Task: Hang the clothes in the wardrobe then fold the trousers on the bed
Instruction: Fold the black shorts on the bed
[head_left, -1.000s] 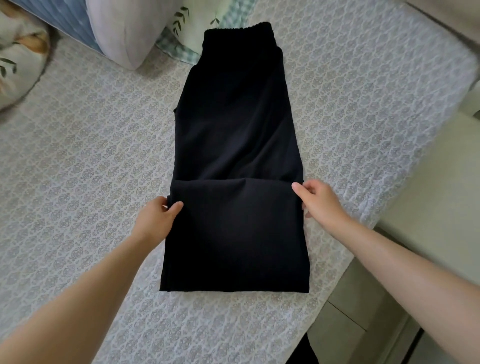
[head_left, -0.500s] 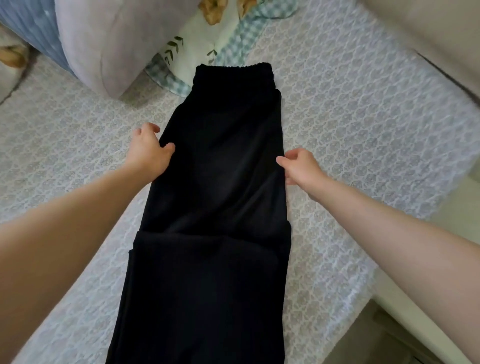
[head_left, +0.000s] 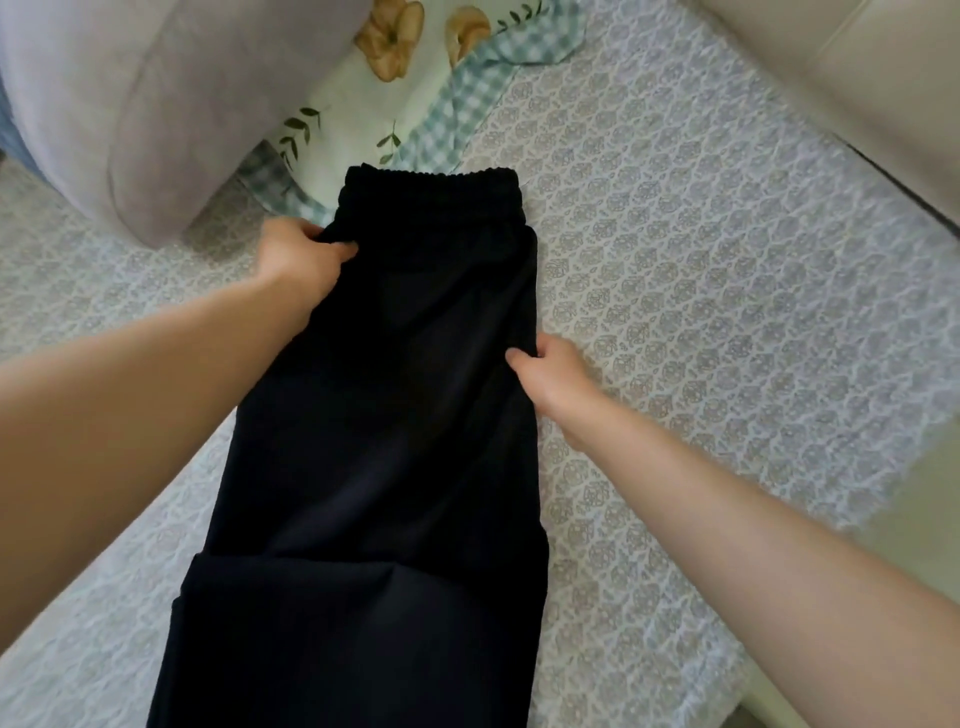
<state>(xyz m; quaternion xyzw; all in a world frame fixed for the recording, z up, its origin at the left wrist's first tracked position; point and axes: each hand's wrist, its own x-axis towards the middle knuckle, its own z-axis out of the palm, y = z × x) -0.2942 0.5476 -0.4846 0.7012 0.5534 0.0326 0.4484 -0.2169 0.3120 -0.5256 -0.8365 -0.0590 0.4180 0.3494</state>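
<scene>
The black trousers (head_left: 405, 415) lie flat on the bed (head_left: 727, 312), their waistband just beyond the left hand (head_left: 296, 260), whose fingers grasp the cloth's left edge. The right hand (head_left: 556, 374) has its fingers pinching the right edge, nearer the person than the left fingers.

Trousers (head_left: 395, 415) on bed (head_left: 701, 312), lengthwise, waistband at far end.
Near end folded over the legs. Left hand (head_left: 298, 260) grips left edge by waistband; right hand (head_left: 550, 374) grips right edge, nearer. Cushion (head_left: 156, 119) far left; pillow (head_left: 363, 104) just behind waistband.
</scene>
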